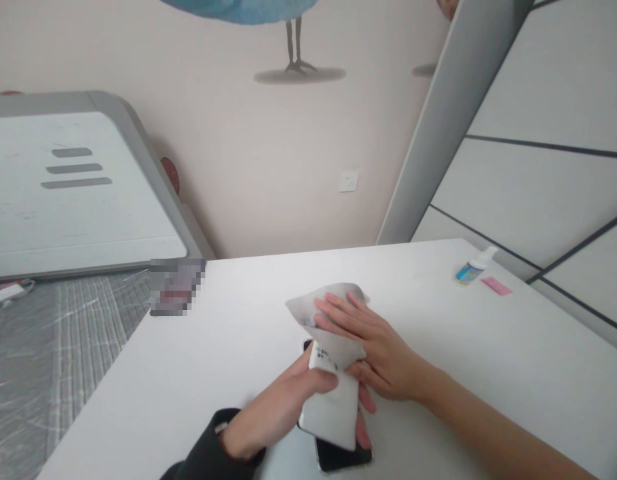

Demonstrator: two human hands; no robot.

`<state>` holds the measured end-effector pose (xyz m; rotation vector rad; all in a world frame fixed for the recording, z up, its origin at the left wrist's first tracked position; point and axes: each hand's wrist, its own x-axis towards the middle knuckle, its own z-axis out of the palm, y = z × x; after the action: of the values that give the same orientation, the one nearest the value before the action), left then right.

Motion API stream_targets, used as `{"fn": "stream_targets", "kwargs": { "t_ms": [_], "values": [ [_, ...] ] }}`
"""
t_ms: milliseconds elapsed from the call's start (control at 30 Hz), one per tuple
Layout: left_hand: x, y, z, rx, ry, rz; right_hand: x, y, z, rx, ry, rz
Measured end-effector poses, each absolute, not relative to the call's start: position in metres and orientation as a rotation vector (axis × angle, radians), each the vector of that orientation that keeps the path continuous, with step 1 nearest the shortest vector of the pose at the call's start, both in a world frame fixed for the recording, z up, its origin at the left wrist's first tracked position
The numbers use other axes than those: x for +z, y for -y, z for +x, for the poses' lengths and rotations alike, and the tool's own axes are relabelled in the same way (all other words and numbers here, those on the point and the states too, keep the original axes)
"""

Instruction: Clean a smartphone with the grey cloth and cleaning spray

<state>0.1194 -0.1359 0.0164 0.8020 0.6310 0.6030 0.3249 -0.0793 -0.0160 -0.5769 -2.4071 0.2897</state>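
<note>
My left hand [298, 400] grips a white power bank-like slab [333, 417], thumb on top and fingers curled underneath. Small dark print shows at the slab's far end. My right hand [373, 340] lies over a pale grey cloth [333, 337], pressing it on that far end with fingers stretched forward; its thumb is bent near the slab's side. The cloth covers part of the slab and sticks out past it. Beneath the slab, a black-screened phone [343, 457] rests on the white table, mostly covered by the slab and my left hand.
On the white table [228, 347], a small white bottle with a blue label [471, 270] lies at the back right beside a pink slip [497, 286]. A blurred-out item [178, 287] is at the left edge. Behind are a wall with a socket [347, 181] and a white headboard [78, 207].
</note>
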Motion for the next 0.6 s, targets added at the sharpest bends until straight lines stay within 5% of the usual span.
{"fn": "stream_targets", "kwargs": {
  "t_ms": [167,333,600],
  "values": [
    [0.015,0.135,0.113,0.546,-0.572,0.795,-0.021,0.081,0.323,0.154,2.264,-0.866],
    [0.023,0.130,0.107,0.521,-0.674,0.980,-0.017,0.096,0.312,0.028,2.447,-0.573],
    [0.011,0.130,0.108,0.539,-0.620,0.781,-0.019,0.090,0.314,0.096,2.349,-0.778]
  ]
}}
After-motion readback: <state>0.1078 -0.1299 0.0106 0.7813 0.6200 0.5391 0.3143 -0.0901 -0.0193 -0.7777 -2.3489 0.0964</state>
